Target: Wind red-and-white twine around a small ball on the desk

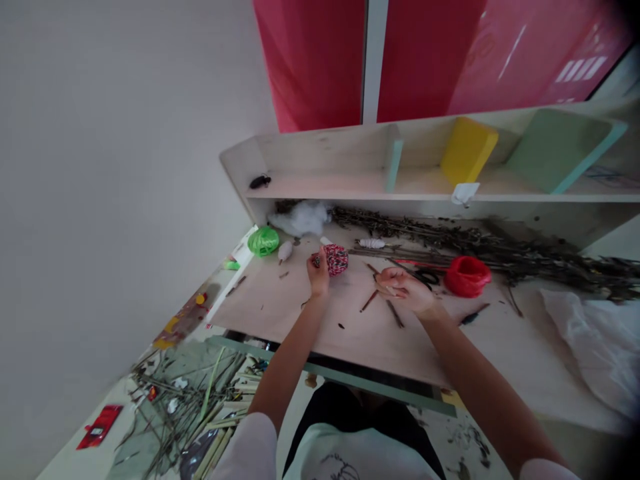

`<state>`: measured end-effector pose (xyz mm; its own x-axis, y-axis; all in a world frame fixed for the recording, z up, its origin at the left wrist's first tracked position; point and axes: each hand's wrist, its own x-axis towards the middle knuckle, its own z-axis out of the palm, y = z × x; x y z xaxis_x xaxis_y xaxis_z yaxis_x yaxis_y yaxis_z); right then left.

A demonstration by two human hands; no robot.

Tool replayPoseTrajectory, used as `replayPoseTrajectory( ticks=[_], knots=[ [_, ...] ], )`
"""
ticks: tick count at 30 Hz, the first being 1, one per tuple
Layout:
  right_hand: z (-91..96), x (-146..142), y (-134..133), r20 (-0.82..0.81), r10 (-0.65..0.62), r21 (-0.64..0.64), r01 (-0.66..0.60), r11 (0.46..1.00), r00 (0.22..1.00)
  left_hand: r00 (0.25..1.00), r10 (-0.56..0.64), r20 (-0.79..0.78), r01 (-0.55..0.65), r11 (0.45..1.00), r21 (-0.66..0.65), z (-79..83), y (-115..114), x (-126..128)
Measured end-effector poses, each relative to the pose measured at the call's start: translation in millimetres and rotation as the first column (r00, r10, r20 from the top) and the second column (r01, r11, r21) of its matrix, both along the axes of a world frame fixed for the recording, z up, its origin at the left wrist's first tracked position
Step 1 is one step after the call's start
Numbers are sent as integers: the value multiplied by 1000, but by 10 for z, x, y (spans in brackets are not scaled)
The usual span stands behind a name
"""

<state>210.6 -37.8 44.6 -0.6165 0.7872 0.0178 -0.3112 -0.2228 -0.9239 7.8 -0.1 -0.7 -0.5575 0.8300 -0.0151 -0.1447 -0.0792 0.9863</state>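
My left hand is closed on a ball of red, black and white twine, fingers against its left side. To the right, over the desk, my right hand has its fingers curled in. What they hold, if anything, is too small to make out. Thin brown twigs lie on the desktop beneath and beside this hand. Just behind it, partly hidden, are black-handled scissors. A roll of red plastic twine sits to the right of that hand.
Green twine, a small white bundle and white fluff occupy the desk's left end. Dry branches run along the back under a shelf. A clear plastic bag lies at right. Sticks litter the lower left.
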Motion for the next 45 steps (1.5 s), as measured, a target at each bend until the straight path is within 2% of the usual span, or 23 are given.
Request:
replayPoseTrajectory(
  ticks=[3, 6, 10, 14, 18, 20, 23, 25, 27, 30, 33, 36, 38, 42, 45],
  knots=[
    [-1, -13, -9, 6, -4, 2, 4, 1000, 1000, 993, -1, -118, 7, 999, 49, 29, -90, 55],
    [19, -12, -13, -20, -31, 2, 31, 1000, 999, 915, -117, -387, 185, 972, 143, 38, -187, 101],
    [36, -13, 2, -44, -91, -11, 91, 996, 995, 764, -218, -607, 408, 892, 194, 4, -240, 131],
    [33, -14, 33, -114, -120, -39, 116, 992, 986, 643, -295, -707, 555, 816, 164, 33, -274, 160],
    [51, -7, 49, -163, -149, -67, 140, 988, 975, 588, -281, -759, 583, 797, 157, 110, -354, 212],
    [65, 6, 58, -198, -190, -98, 174, 980, 962, 577, -313, -755, 613, 776, 147, 142, -396, 235],
    [74, 33, 84, -231, -253, -142, 225, 964, 939, 605, -507, -614, 675, 735, 59, 187, -438, 250],
    [69, 46, 105, -233, -284, -166, 250, 954, 930, 592, -667, -452, 741, 671, -21, 223, -447, 247],
    [61, 44, 123, -217, -313, -194, 273, 942, 925, 542, -780, -314, 803, 590, -81, 265, -448, 236],
    [47, 16, 135, -163, -343, -244, 299, 923, 925, 479, -863, -160, 859, 498, -116, 325, -450, 214],
    [17, -13, 146, -74, -374, -267, 343, 900, 924, 459, -888, -18, 884, 459, -90, 368, -462, 200],
    [-48, -24, 172, 77, -442, -241, 447, 862, 894, 495, -864, 86, 868, 495, -30, 389, -468, 190],
    [-108, -30, 197, 166, -489, -175, 513, 840, 857, 528, -834, 159, 844, 536, 3, 384, -457, 176],
    [-240, -76, 246, 274, -545, 100, 540, 836, 793, 563, -760, 324, 777, 621, 105, 324, -401, 127],
    [-324, -126, 263, 357, -597, 332, 499, 800, 719, 590, -641, 491, 674, 726, 139, 278, -333, 95]
  ],
)
